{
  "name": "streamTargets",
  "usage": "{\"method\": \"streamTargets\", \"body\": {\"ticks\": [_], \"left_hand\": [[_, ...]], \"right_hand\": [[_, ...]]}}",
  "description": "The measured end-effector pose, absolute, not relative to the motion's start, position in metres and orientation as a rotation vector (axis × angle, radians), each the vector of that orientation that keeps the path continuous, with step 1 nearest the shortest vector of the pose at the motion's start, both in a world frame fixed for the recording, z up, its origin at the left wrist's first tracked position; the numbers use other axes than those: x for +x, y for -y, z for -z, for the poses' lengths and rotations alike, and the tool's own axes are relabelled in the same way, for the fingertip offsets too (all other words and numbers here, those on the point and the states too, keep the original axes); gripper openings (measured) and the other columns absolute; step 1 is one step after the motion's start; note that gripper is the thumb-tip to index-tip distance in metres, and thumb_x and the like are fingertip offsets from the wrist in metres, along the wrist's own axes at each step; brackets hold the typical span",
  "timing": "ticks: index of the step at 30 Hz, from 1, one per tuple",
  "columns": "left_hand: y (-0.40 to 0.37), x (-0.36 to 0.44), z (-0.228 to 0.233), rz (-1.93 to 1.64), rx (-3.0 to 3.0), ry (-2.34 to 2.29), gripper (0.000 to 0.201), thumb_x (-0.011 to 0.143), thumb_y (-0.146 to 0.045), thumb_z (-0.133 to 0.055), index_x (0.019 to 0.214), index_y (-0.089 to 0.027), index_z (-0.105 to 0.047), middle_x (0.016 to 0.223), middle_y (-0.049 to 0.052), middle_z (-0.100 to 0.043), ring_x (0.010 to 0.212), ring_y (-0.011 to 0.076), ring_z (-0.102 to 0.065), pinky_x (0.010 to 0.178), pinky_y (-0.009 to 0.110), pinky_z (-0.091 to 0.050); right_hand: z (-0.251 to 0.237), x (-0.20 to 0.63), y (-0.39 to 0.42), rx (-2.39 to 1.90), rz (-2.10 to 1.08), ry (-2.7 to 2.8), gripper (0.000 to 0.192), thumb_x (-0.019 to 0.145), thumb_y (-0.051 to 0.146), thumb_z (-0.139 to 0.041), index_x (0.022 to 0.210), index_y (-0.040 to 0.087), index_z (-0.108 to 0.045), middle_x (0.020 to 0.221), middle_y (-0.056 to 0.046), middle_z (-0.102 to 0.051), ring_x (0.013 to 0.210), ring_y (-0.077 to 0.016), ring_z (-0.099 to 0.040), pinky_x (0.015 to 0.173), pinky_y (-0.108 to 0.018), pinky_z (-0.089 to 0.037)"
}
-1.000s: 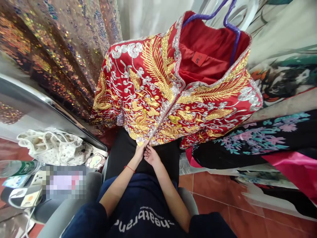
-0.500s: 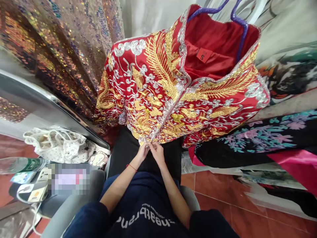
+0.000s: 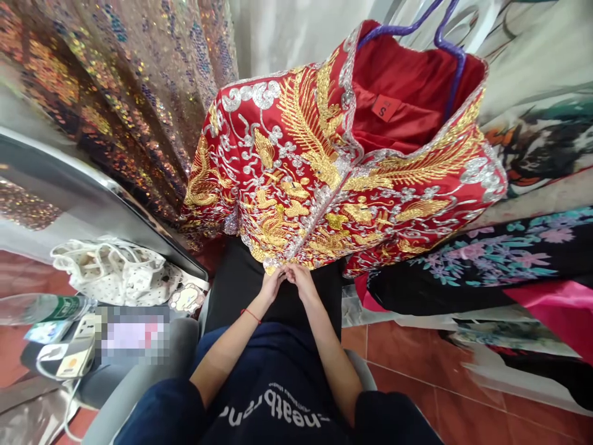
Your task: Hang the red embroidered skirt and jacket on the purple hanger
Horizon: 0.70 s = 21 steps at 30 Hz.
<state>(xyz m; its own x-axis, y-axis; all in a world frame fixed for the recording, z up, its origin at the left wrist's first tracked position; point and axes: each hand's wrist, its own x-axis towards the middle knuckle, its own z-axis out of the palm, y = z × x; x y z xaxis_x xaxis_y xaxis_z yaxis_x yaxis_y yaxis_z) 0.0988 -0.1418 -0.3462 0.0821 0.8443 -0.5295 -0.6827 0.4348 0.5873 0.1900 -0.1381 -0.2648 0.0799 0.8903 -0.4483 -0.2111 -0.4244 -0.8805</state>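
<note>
A red jacket with gold and silver embroidery hangs in front of me on a purple hanger. A red size label marked S shows inside its collar. My left hand, with a red string bracelet on the wrist, pinches the jacket's lower front hem. Right beside it my right hand is closed at the same hem, at the bottom of the front opening. The fingertips of both hands meet there, and the exact bit of edge between them is hidden.
Sequined fabric hangs at the left behind a dark-edged panel. On a stool at lower left lie a white spotted cloth bag, a plastic bottle and a power strip. Black floral fabric hangs at right.
Both hands have stayed at the hem, their fingers now more curled and closer together. The jacket sits slightly lower and further right in view, as do the surroundings.
</note>
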Motion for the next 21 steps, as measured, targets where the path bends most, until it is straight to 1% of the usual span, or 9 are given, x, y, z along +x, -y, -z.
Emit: {"method": "streamTargets", "body": {"ticks": [3,6,10,13,15,16,18,20,21], "left_hand": [[0.140,0.098,0.345,-1.150,0.230,-0.950,0.038,0.063,-0.028,-0.089,0.093,-0.009,-0.074,0.092,0.012,-0.077,0.087,0.0230,-0.073,0.086,0.038,-0.057],[0.137,0.096,0.345,-1.150,0.245,-0.992,0.048,0.065,-0.025,-0.087,0.109,-0.013,-0.072,0.107,0.012,-0.077,0.099,0.0241,-0.072,0.092,0.040,-0.056],[0.135,0.096,0.341,-1.124,0.290,-1.099,0.050,0.071,-0.026,-0.085,0.116,-0.016,-0.067,0.116,0.011,-0.074,0.104,0.0229,-0.071,0.091,0.039,-0.059],[0.133,0.096,0.331,-1.064,0.375,-1.185,0.046,0.078,-0.031,-0.080,0.119,-0.017,-0.064,0.123,0.011,-0.071,0.108,0.0204,-0.069,0.091,0.033,-0.059],[0.131,0.090,0.321,-0.967,0.466,-1.226,0.041,0.081,-0.039,-0.077,0.114,-0.015,-0.066,0.117,0.012,-0.073,0.105,0.0197,-0.071,0.089,0.032,-0.058],[0.130,0.086,0.315,-0.894,0.522,-1.241,0.040,0.081,-0.043,-0.076,0.107,-0.014,-0.069,0.108,0.013,-0.075,0.099,0.0207,-0.072,0.085,0.032,-0.059],[0.128,0.075,0.298,-0.724,0.650,-1.264,0.042,0.076,-0.051,-0.078,0.086,-0.011,-0.071,0.082,0.013,-0.075,0.081,0.0231,-0.073,0.073,0.034,-0.059],[0.126,0.063,0.272,-0.599,0.796,-1.283,0.041,0.071,-0.051,-0.081,0.071,-0.012,-0.068,0.064,0.009,-0.070,0.067,0.0223,-0.069,0.064,0.033,-0.056],[0.125,0.058,0.256,-0.576,0.864,-1.291,0.038,0.070,-0.049,-0.082,0.068,-0.014,-0.067,0.063,0.007,-0.068,0.065,0.0207,-0.067,0.064,0.031,-0.054]], "right_hand": [[0.240,0.194,0.127,-1.391,-1.499,0.730,0.041,0.064,0.056,-0.072,0.055,0.019,-0.056,0.044,0.007,-0.044,0.042,-0.0057,-0.034,0.044,-0.023,-0.026],[0.207,0.197,0.118,-1.333,-1.476,0.759,0.039,0.063,0.056,-0.072,0.056,0.019,-0.059,0.045,0.006,-0.046,0.042,-0.0064,-0.036,0.044,-0.023,-0.027],[0.151,0.202,0.115,-1.240,-1.403,0.810,0.039,0.068,0.056,-0.072,0.059,0.020,-0.059,0.047,0.005,-0.048,0.044,-0.0070,-0.037,0.045,-0.023,-0.028],[0.109,0.202,0.118,-1.127,-1.287,0.895,0.038,0.079,0.054,-0.068,0.064,0.020,-0.060,0.051,0.005,-0.049,0.045,-0.0070,-0.039,0.045,-0.023,-0.030],[0.090,0.201,0.119,-1.060,-1.214,0.975,0.037,0.085,0.054,-0.064,0.069,0.021,-0.061,0.053,0.005,-0.051,0.045,-0.0071,-0.041,0.045,-0.023,-0.033],[0.084,0.200,0.119,-1.042,-1.195,1.007,0.038,0.086,0.054,-0.063,0.070,0.021,-0.061,0.054,0.004,-0.052,0.045,-0.0071,-0.042,0.045,-0.023,-0.034],[0.079,0.198,0.118,-1.038,-1.199,1.041,0.040,0.086,0.057,-0.063,0.069,0.021,-0.059,0.055,0.004,-0.053,0.044,-0.0068,-0.043,0.045,-0.022,-0.036],[0.080,0.197,0.116,-1.035,-1.221,1.046,0.042,0.085,0.059,-0.063,0.070,0.021,-0.058,0.055,0.005,-0.052,0.044,-0.0066,-0.043,0.045,-0.022,-0.035],[0.081,0.196,0.115,-1.028,-1.231,1.041,0.042,0.084,0.060,-0.063,0.071,0.021,-0.059,0.056,0.005,-0.052,0.044,-0.0065,-0.044,0.045,-0.022,-0.035]]}}
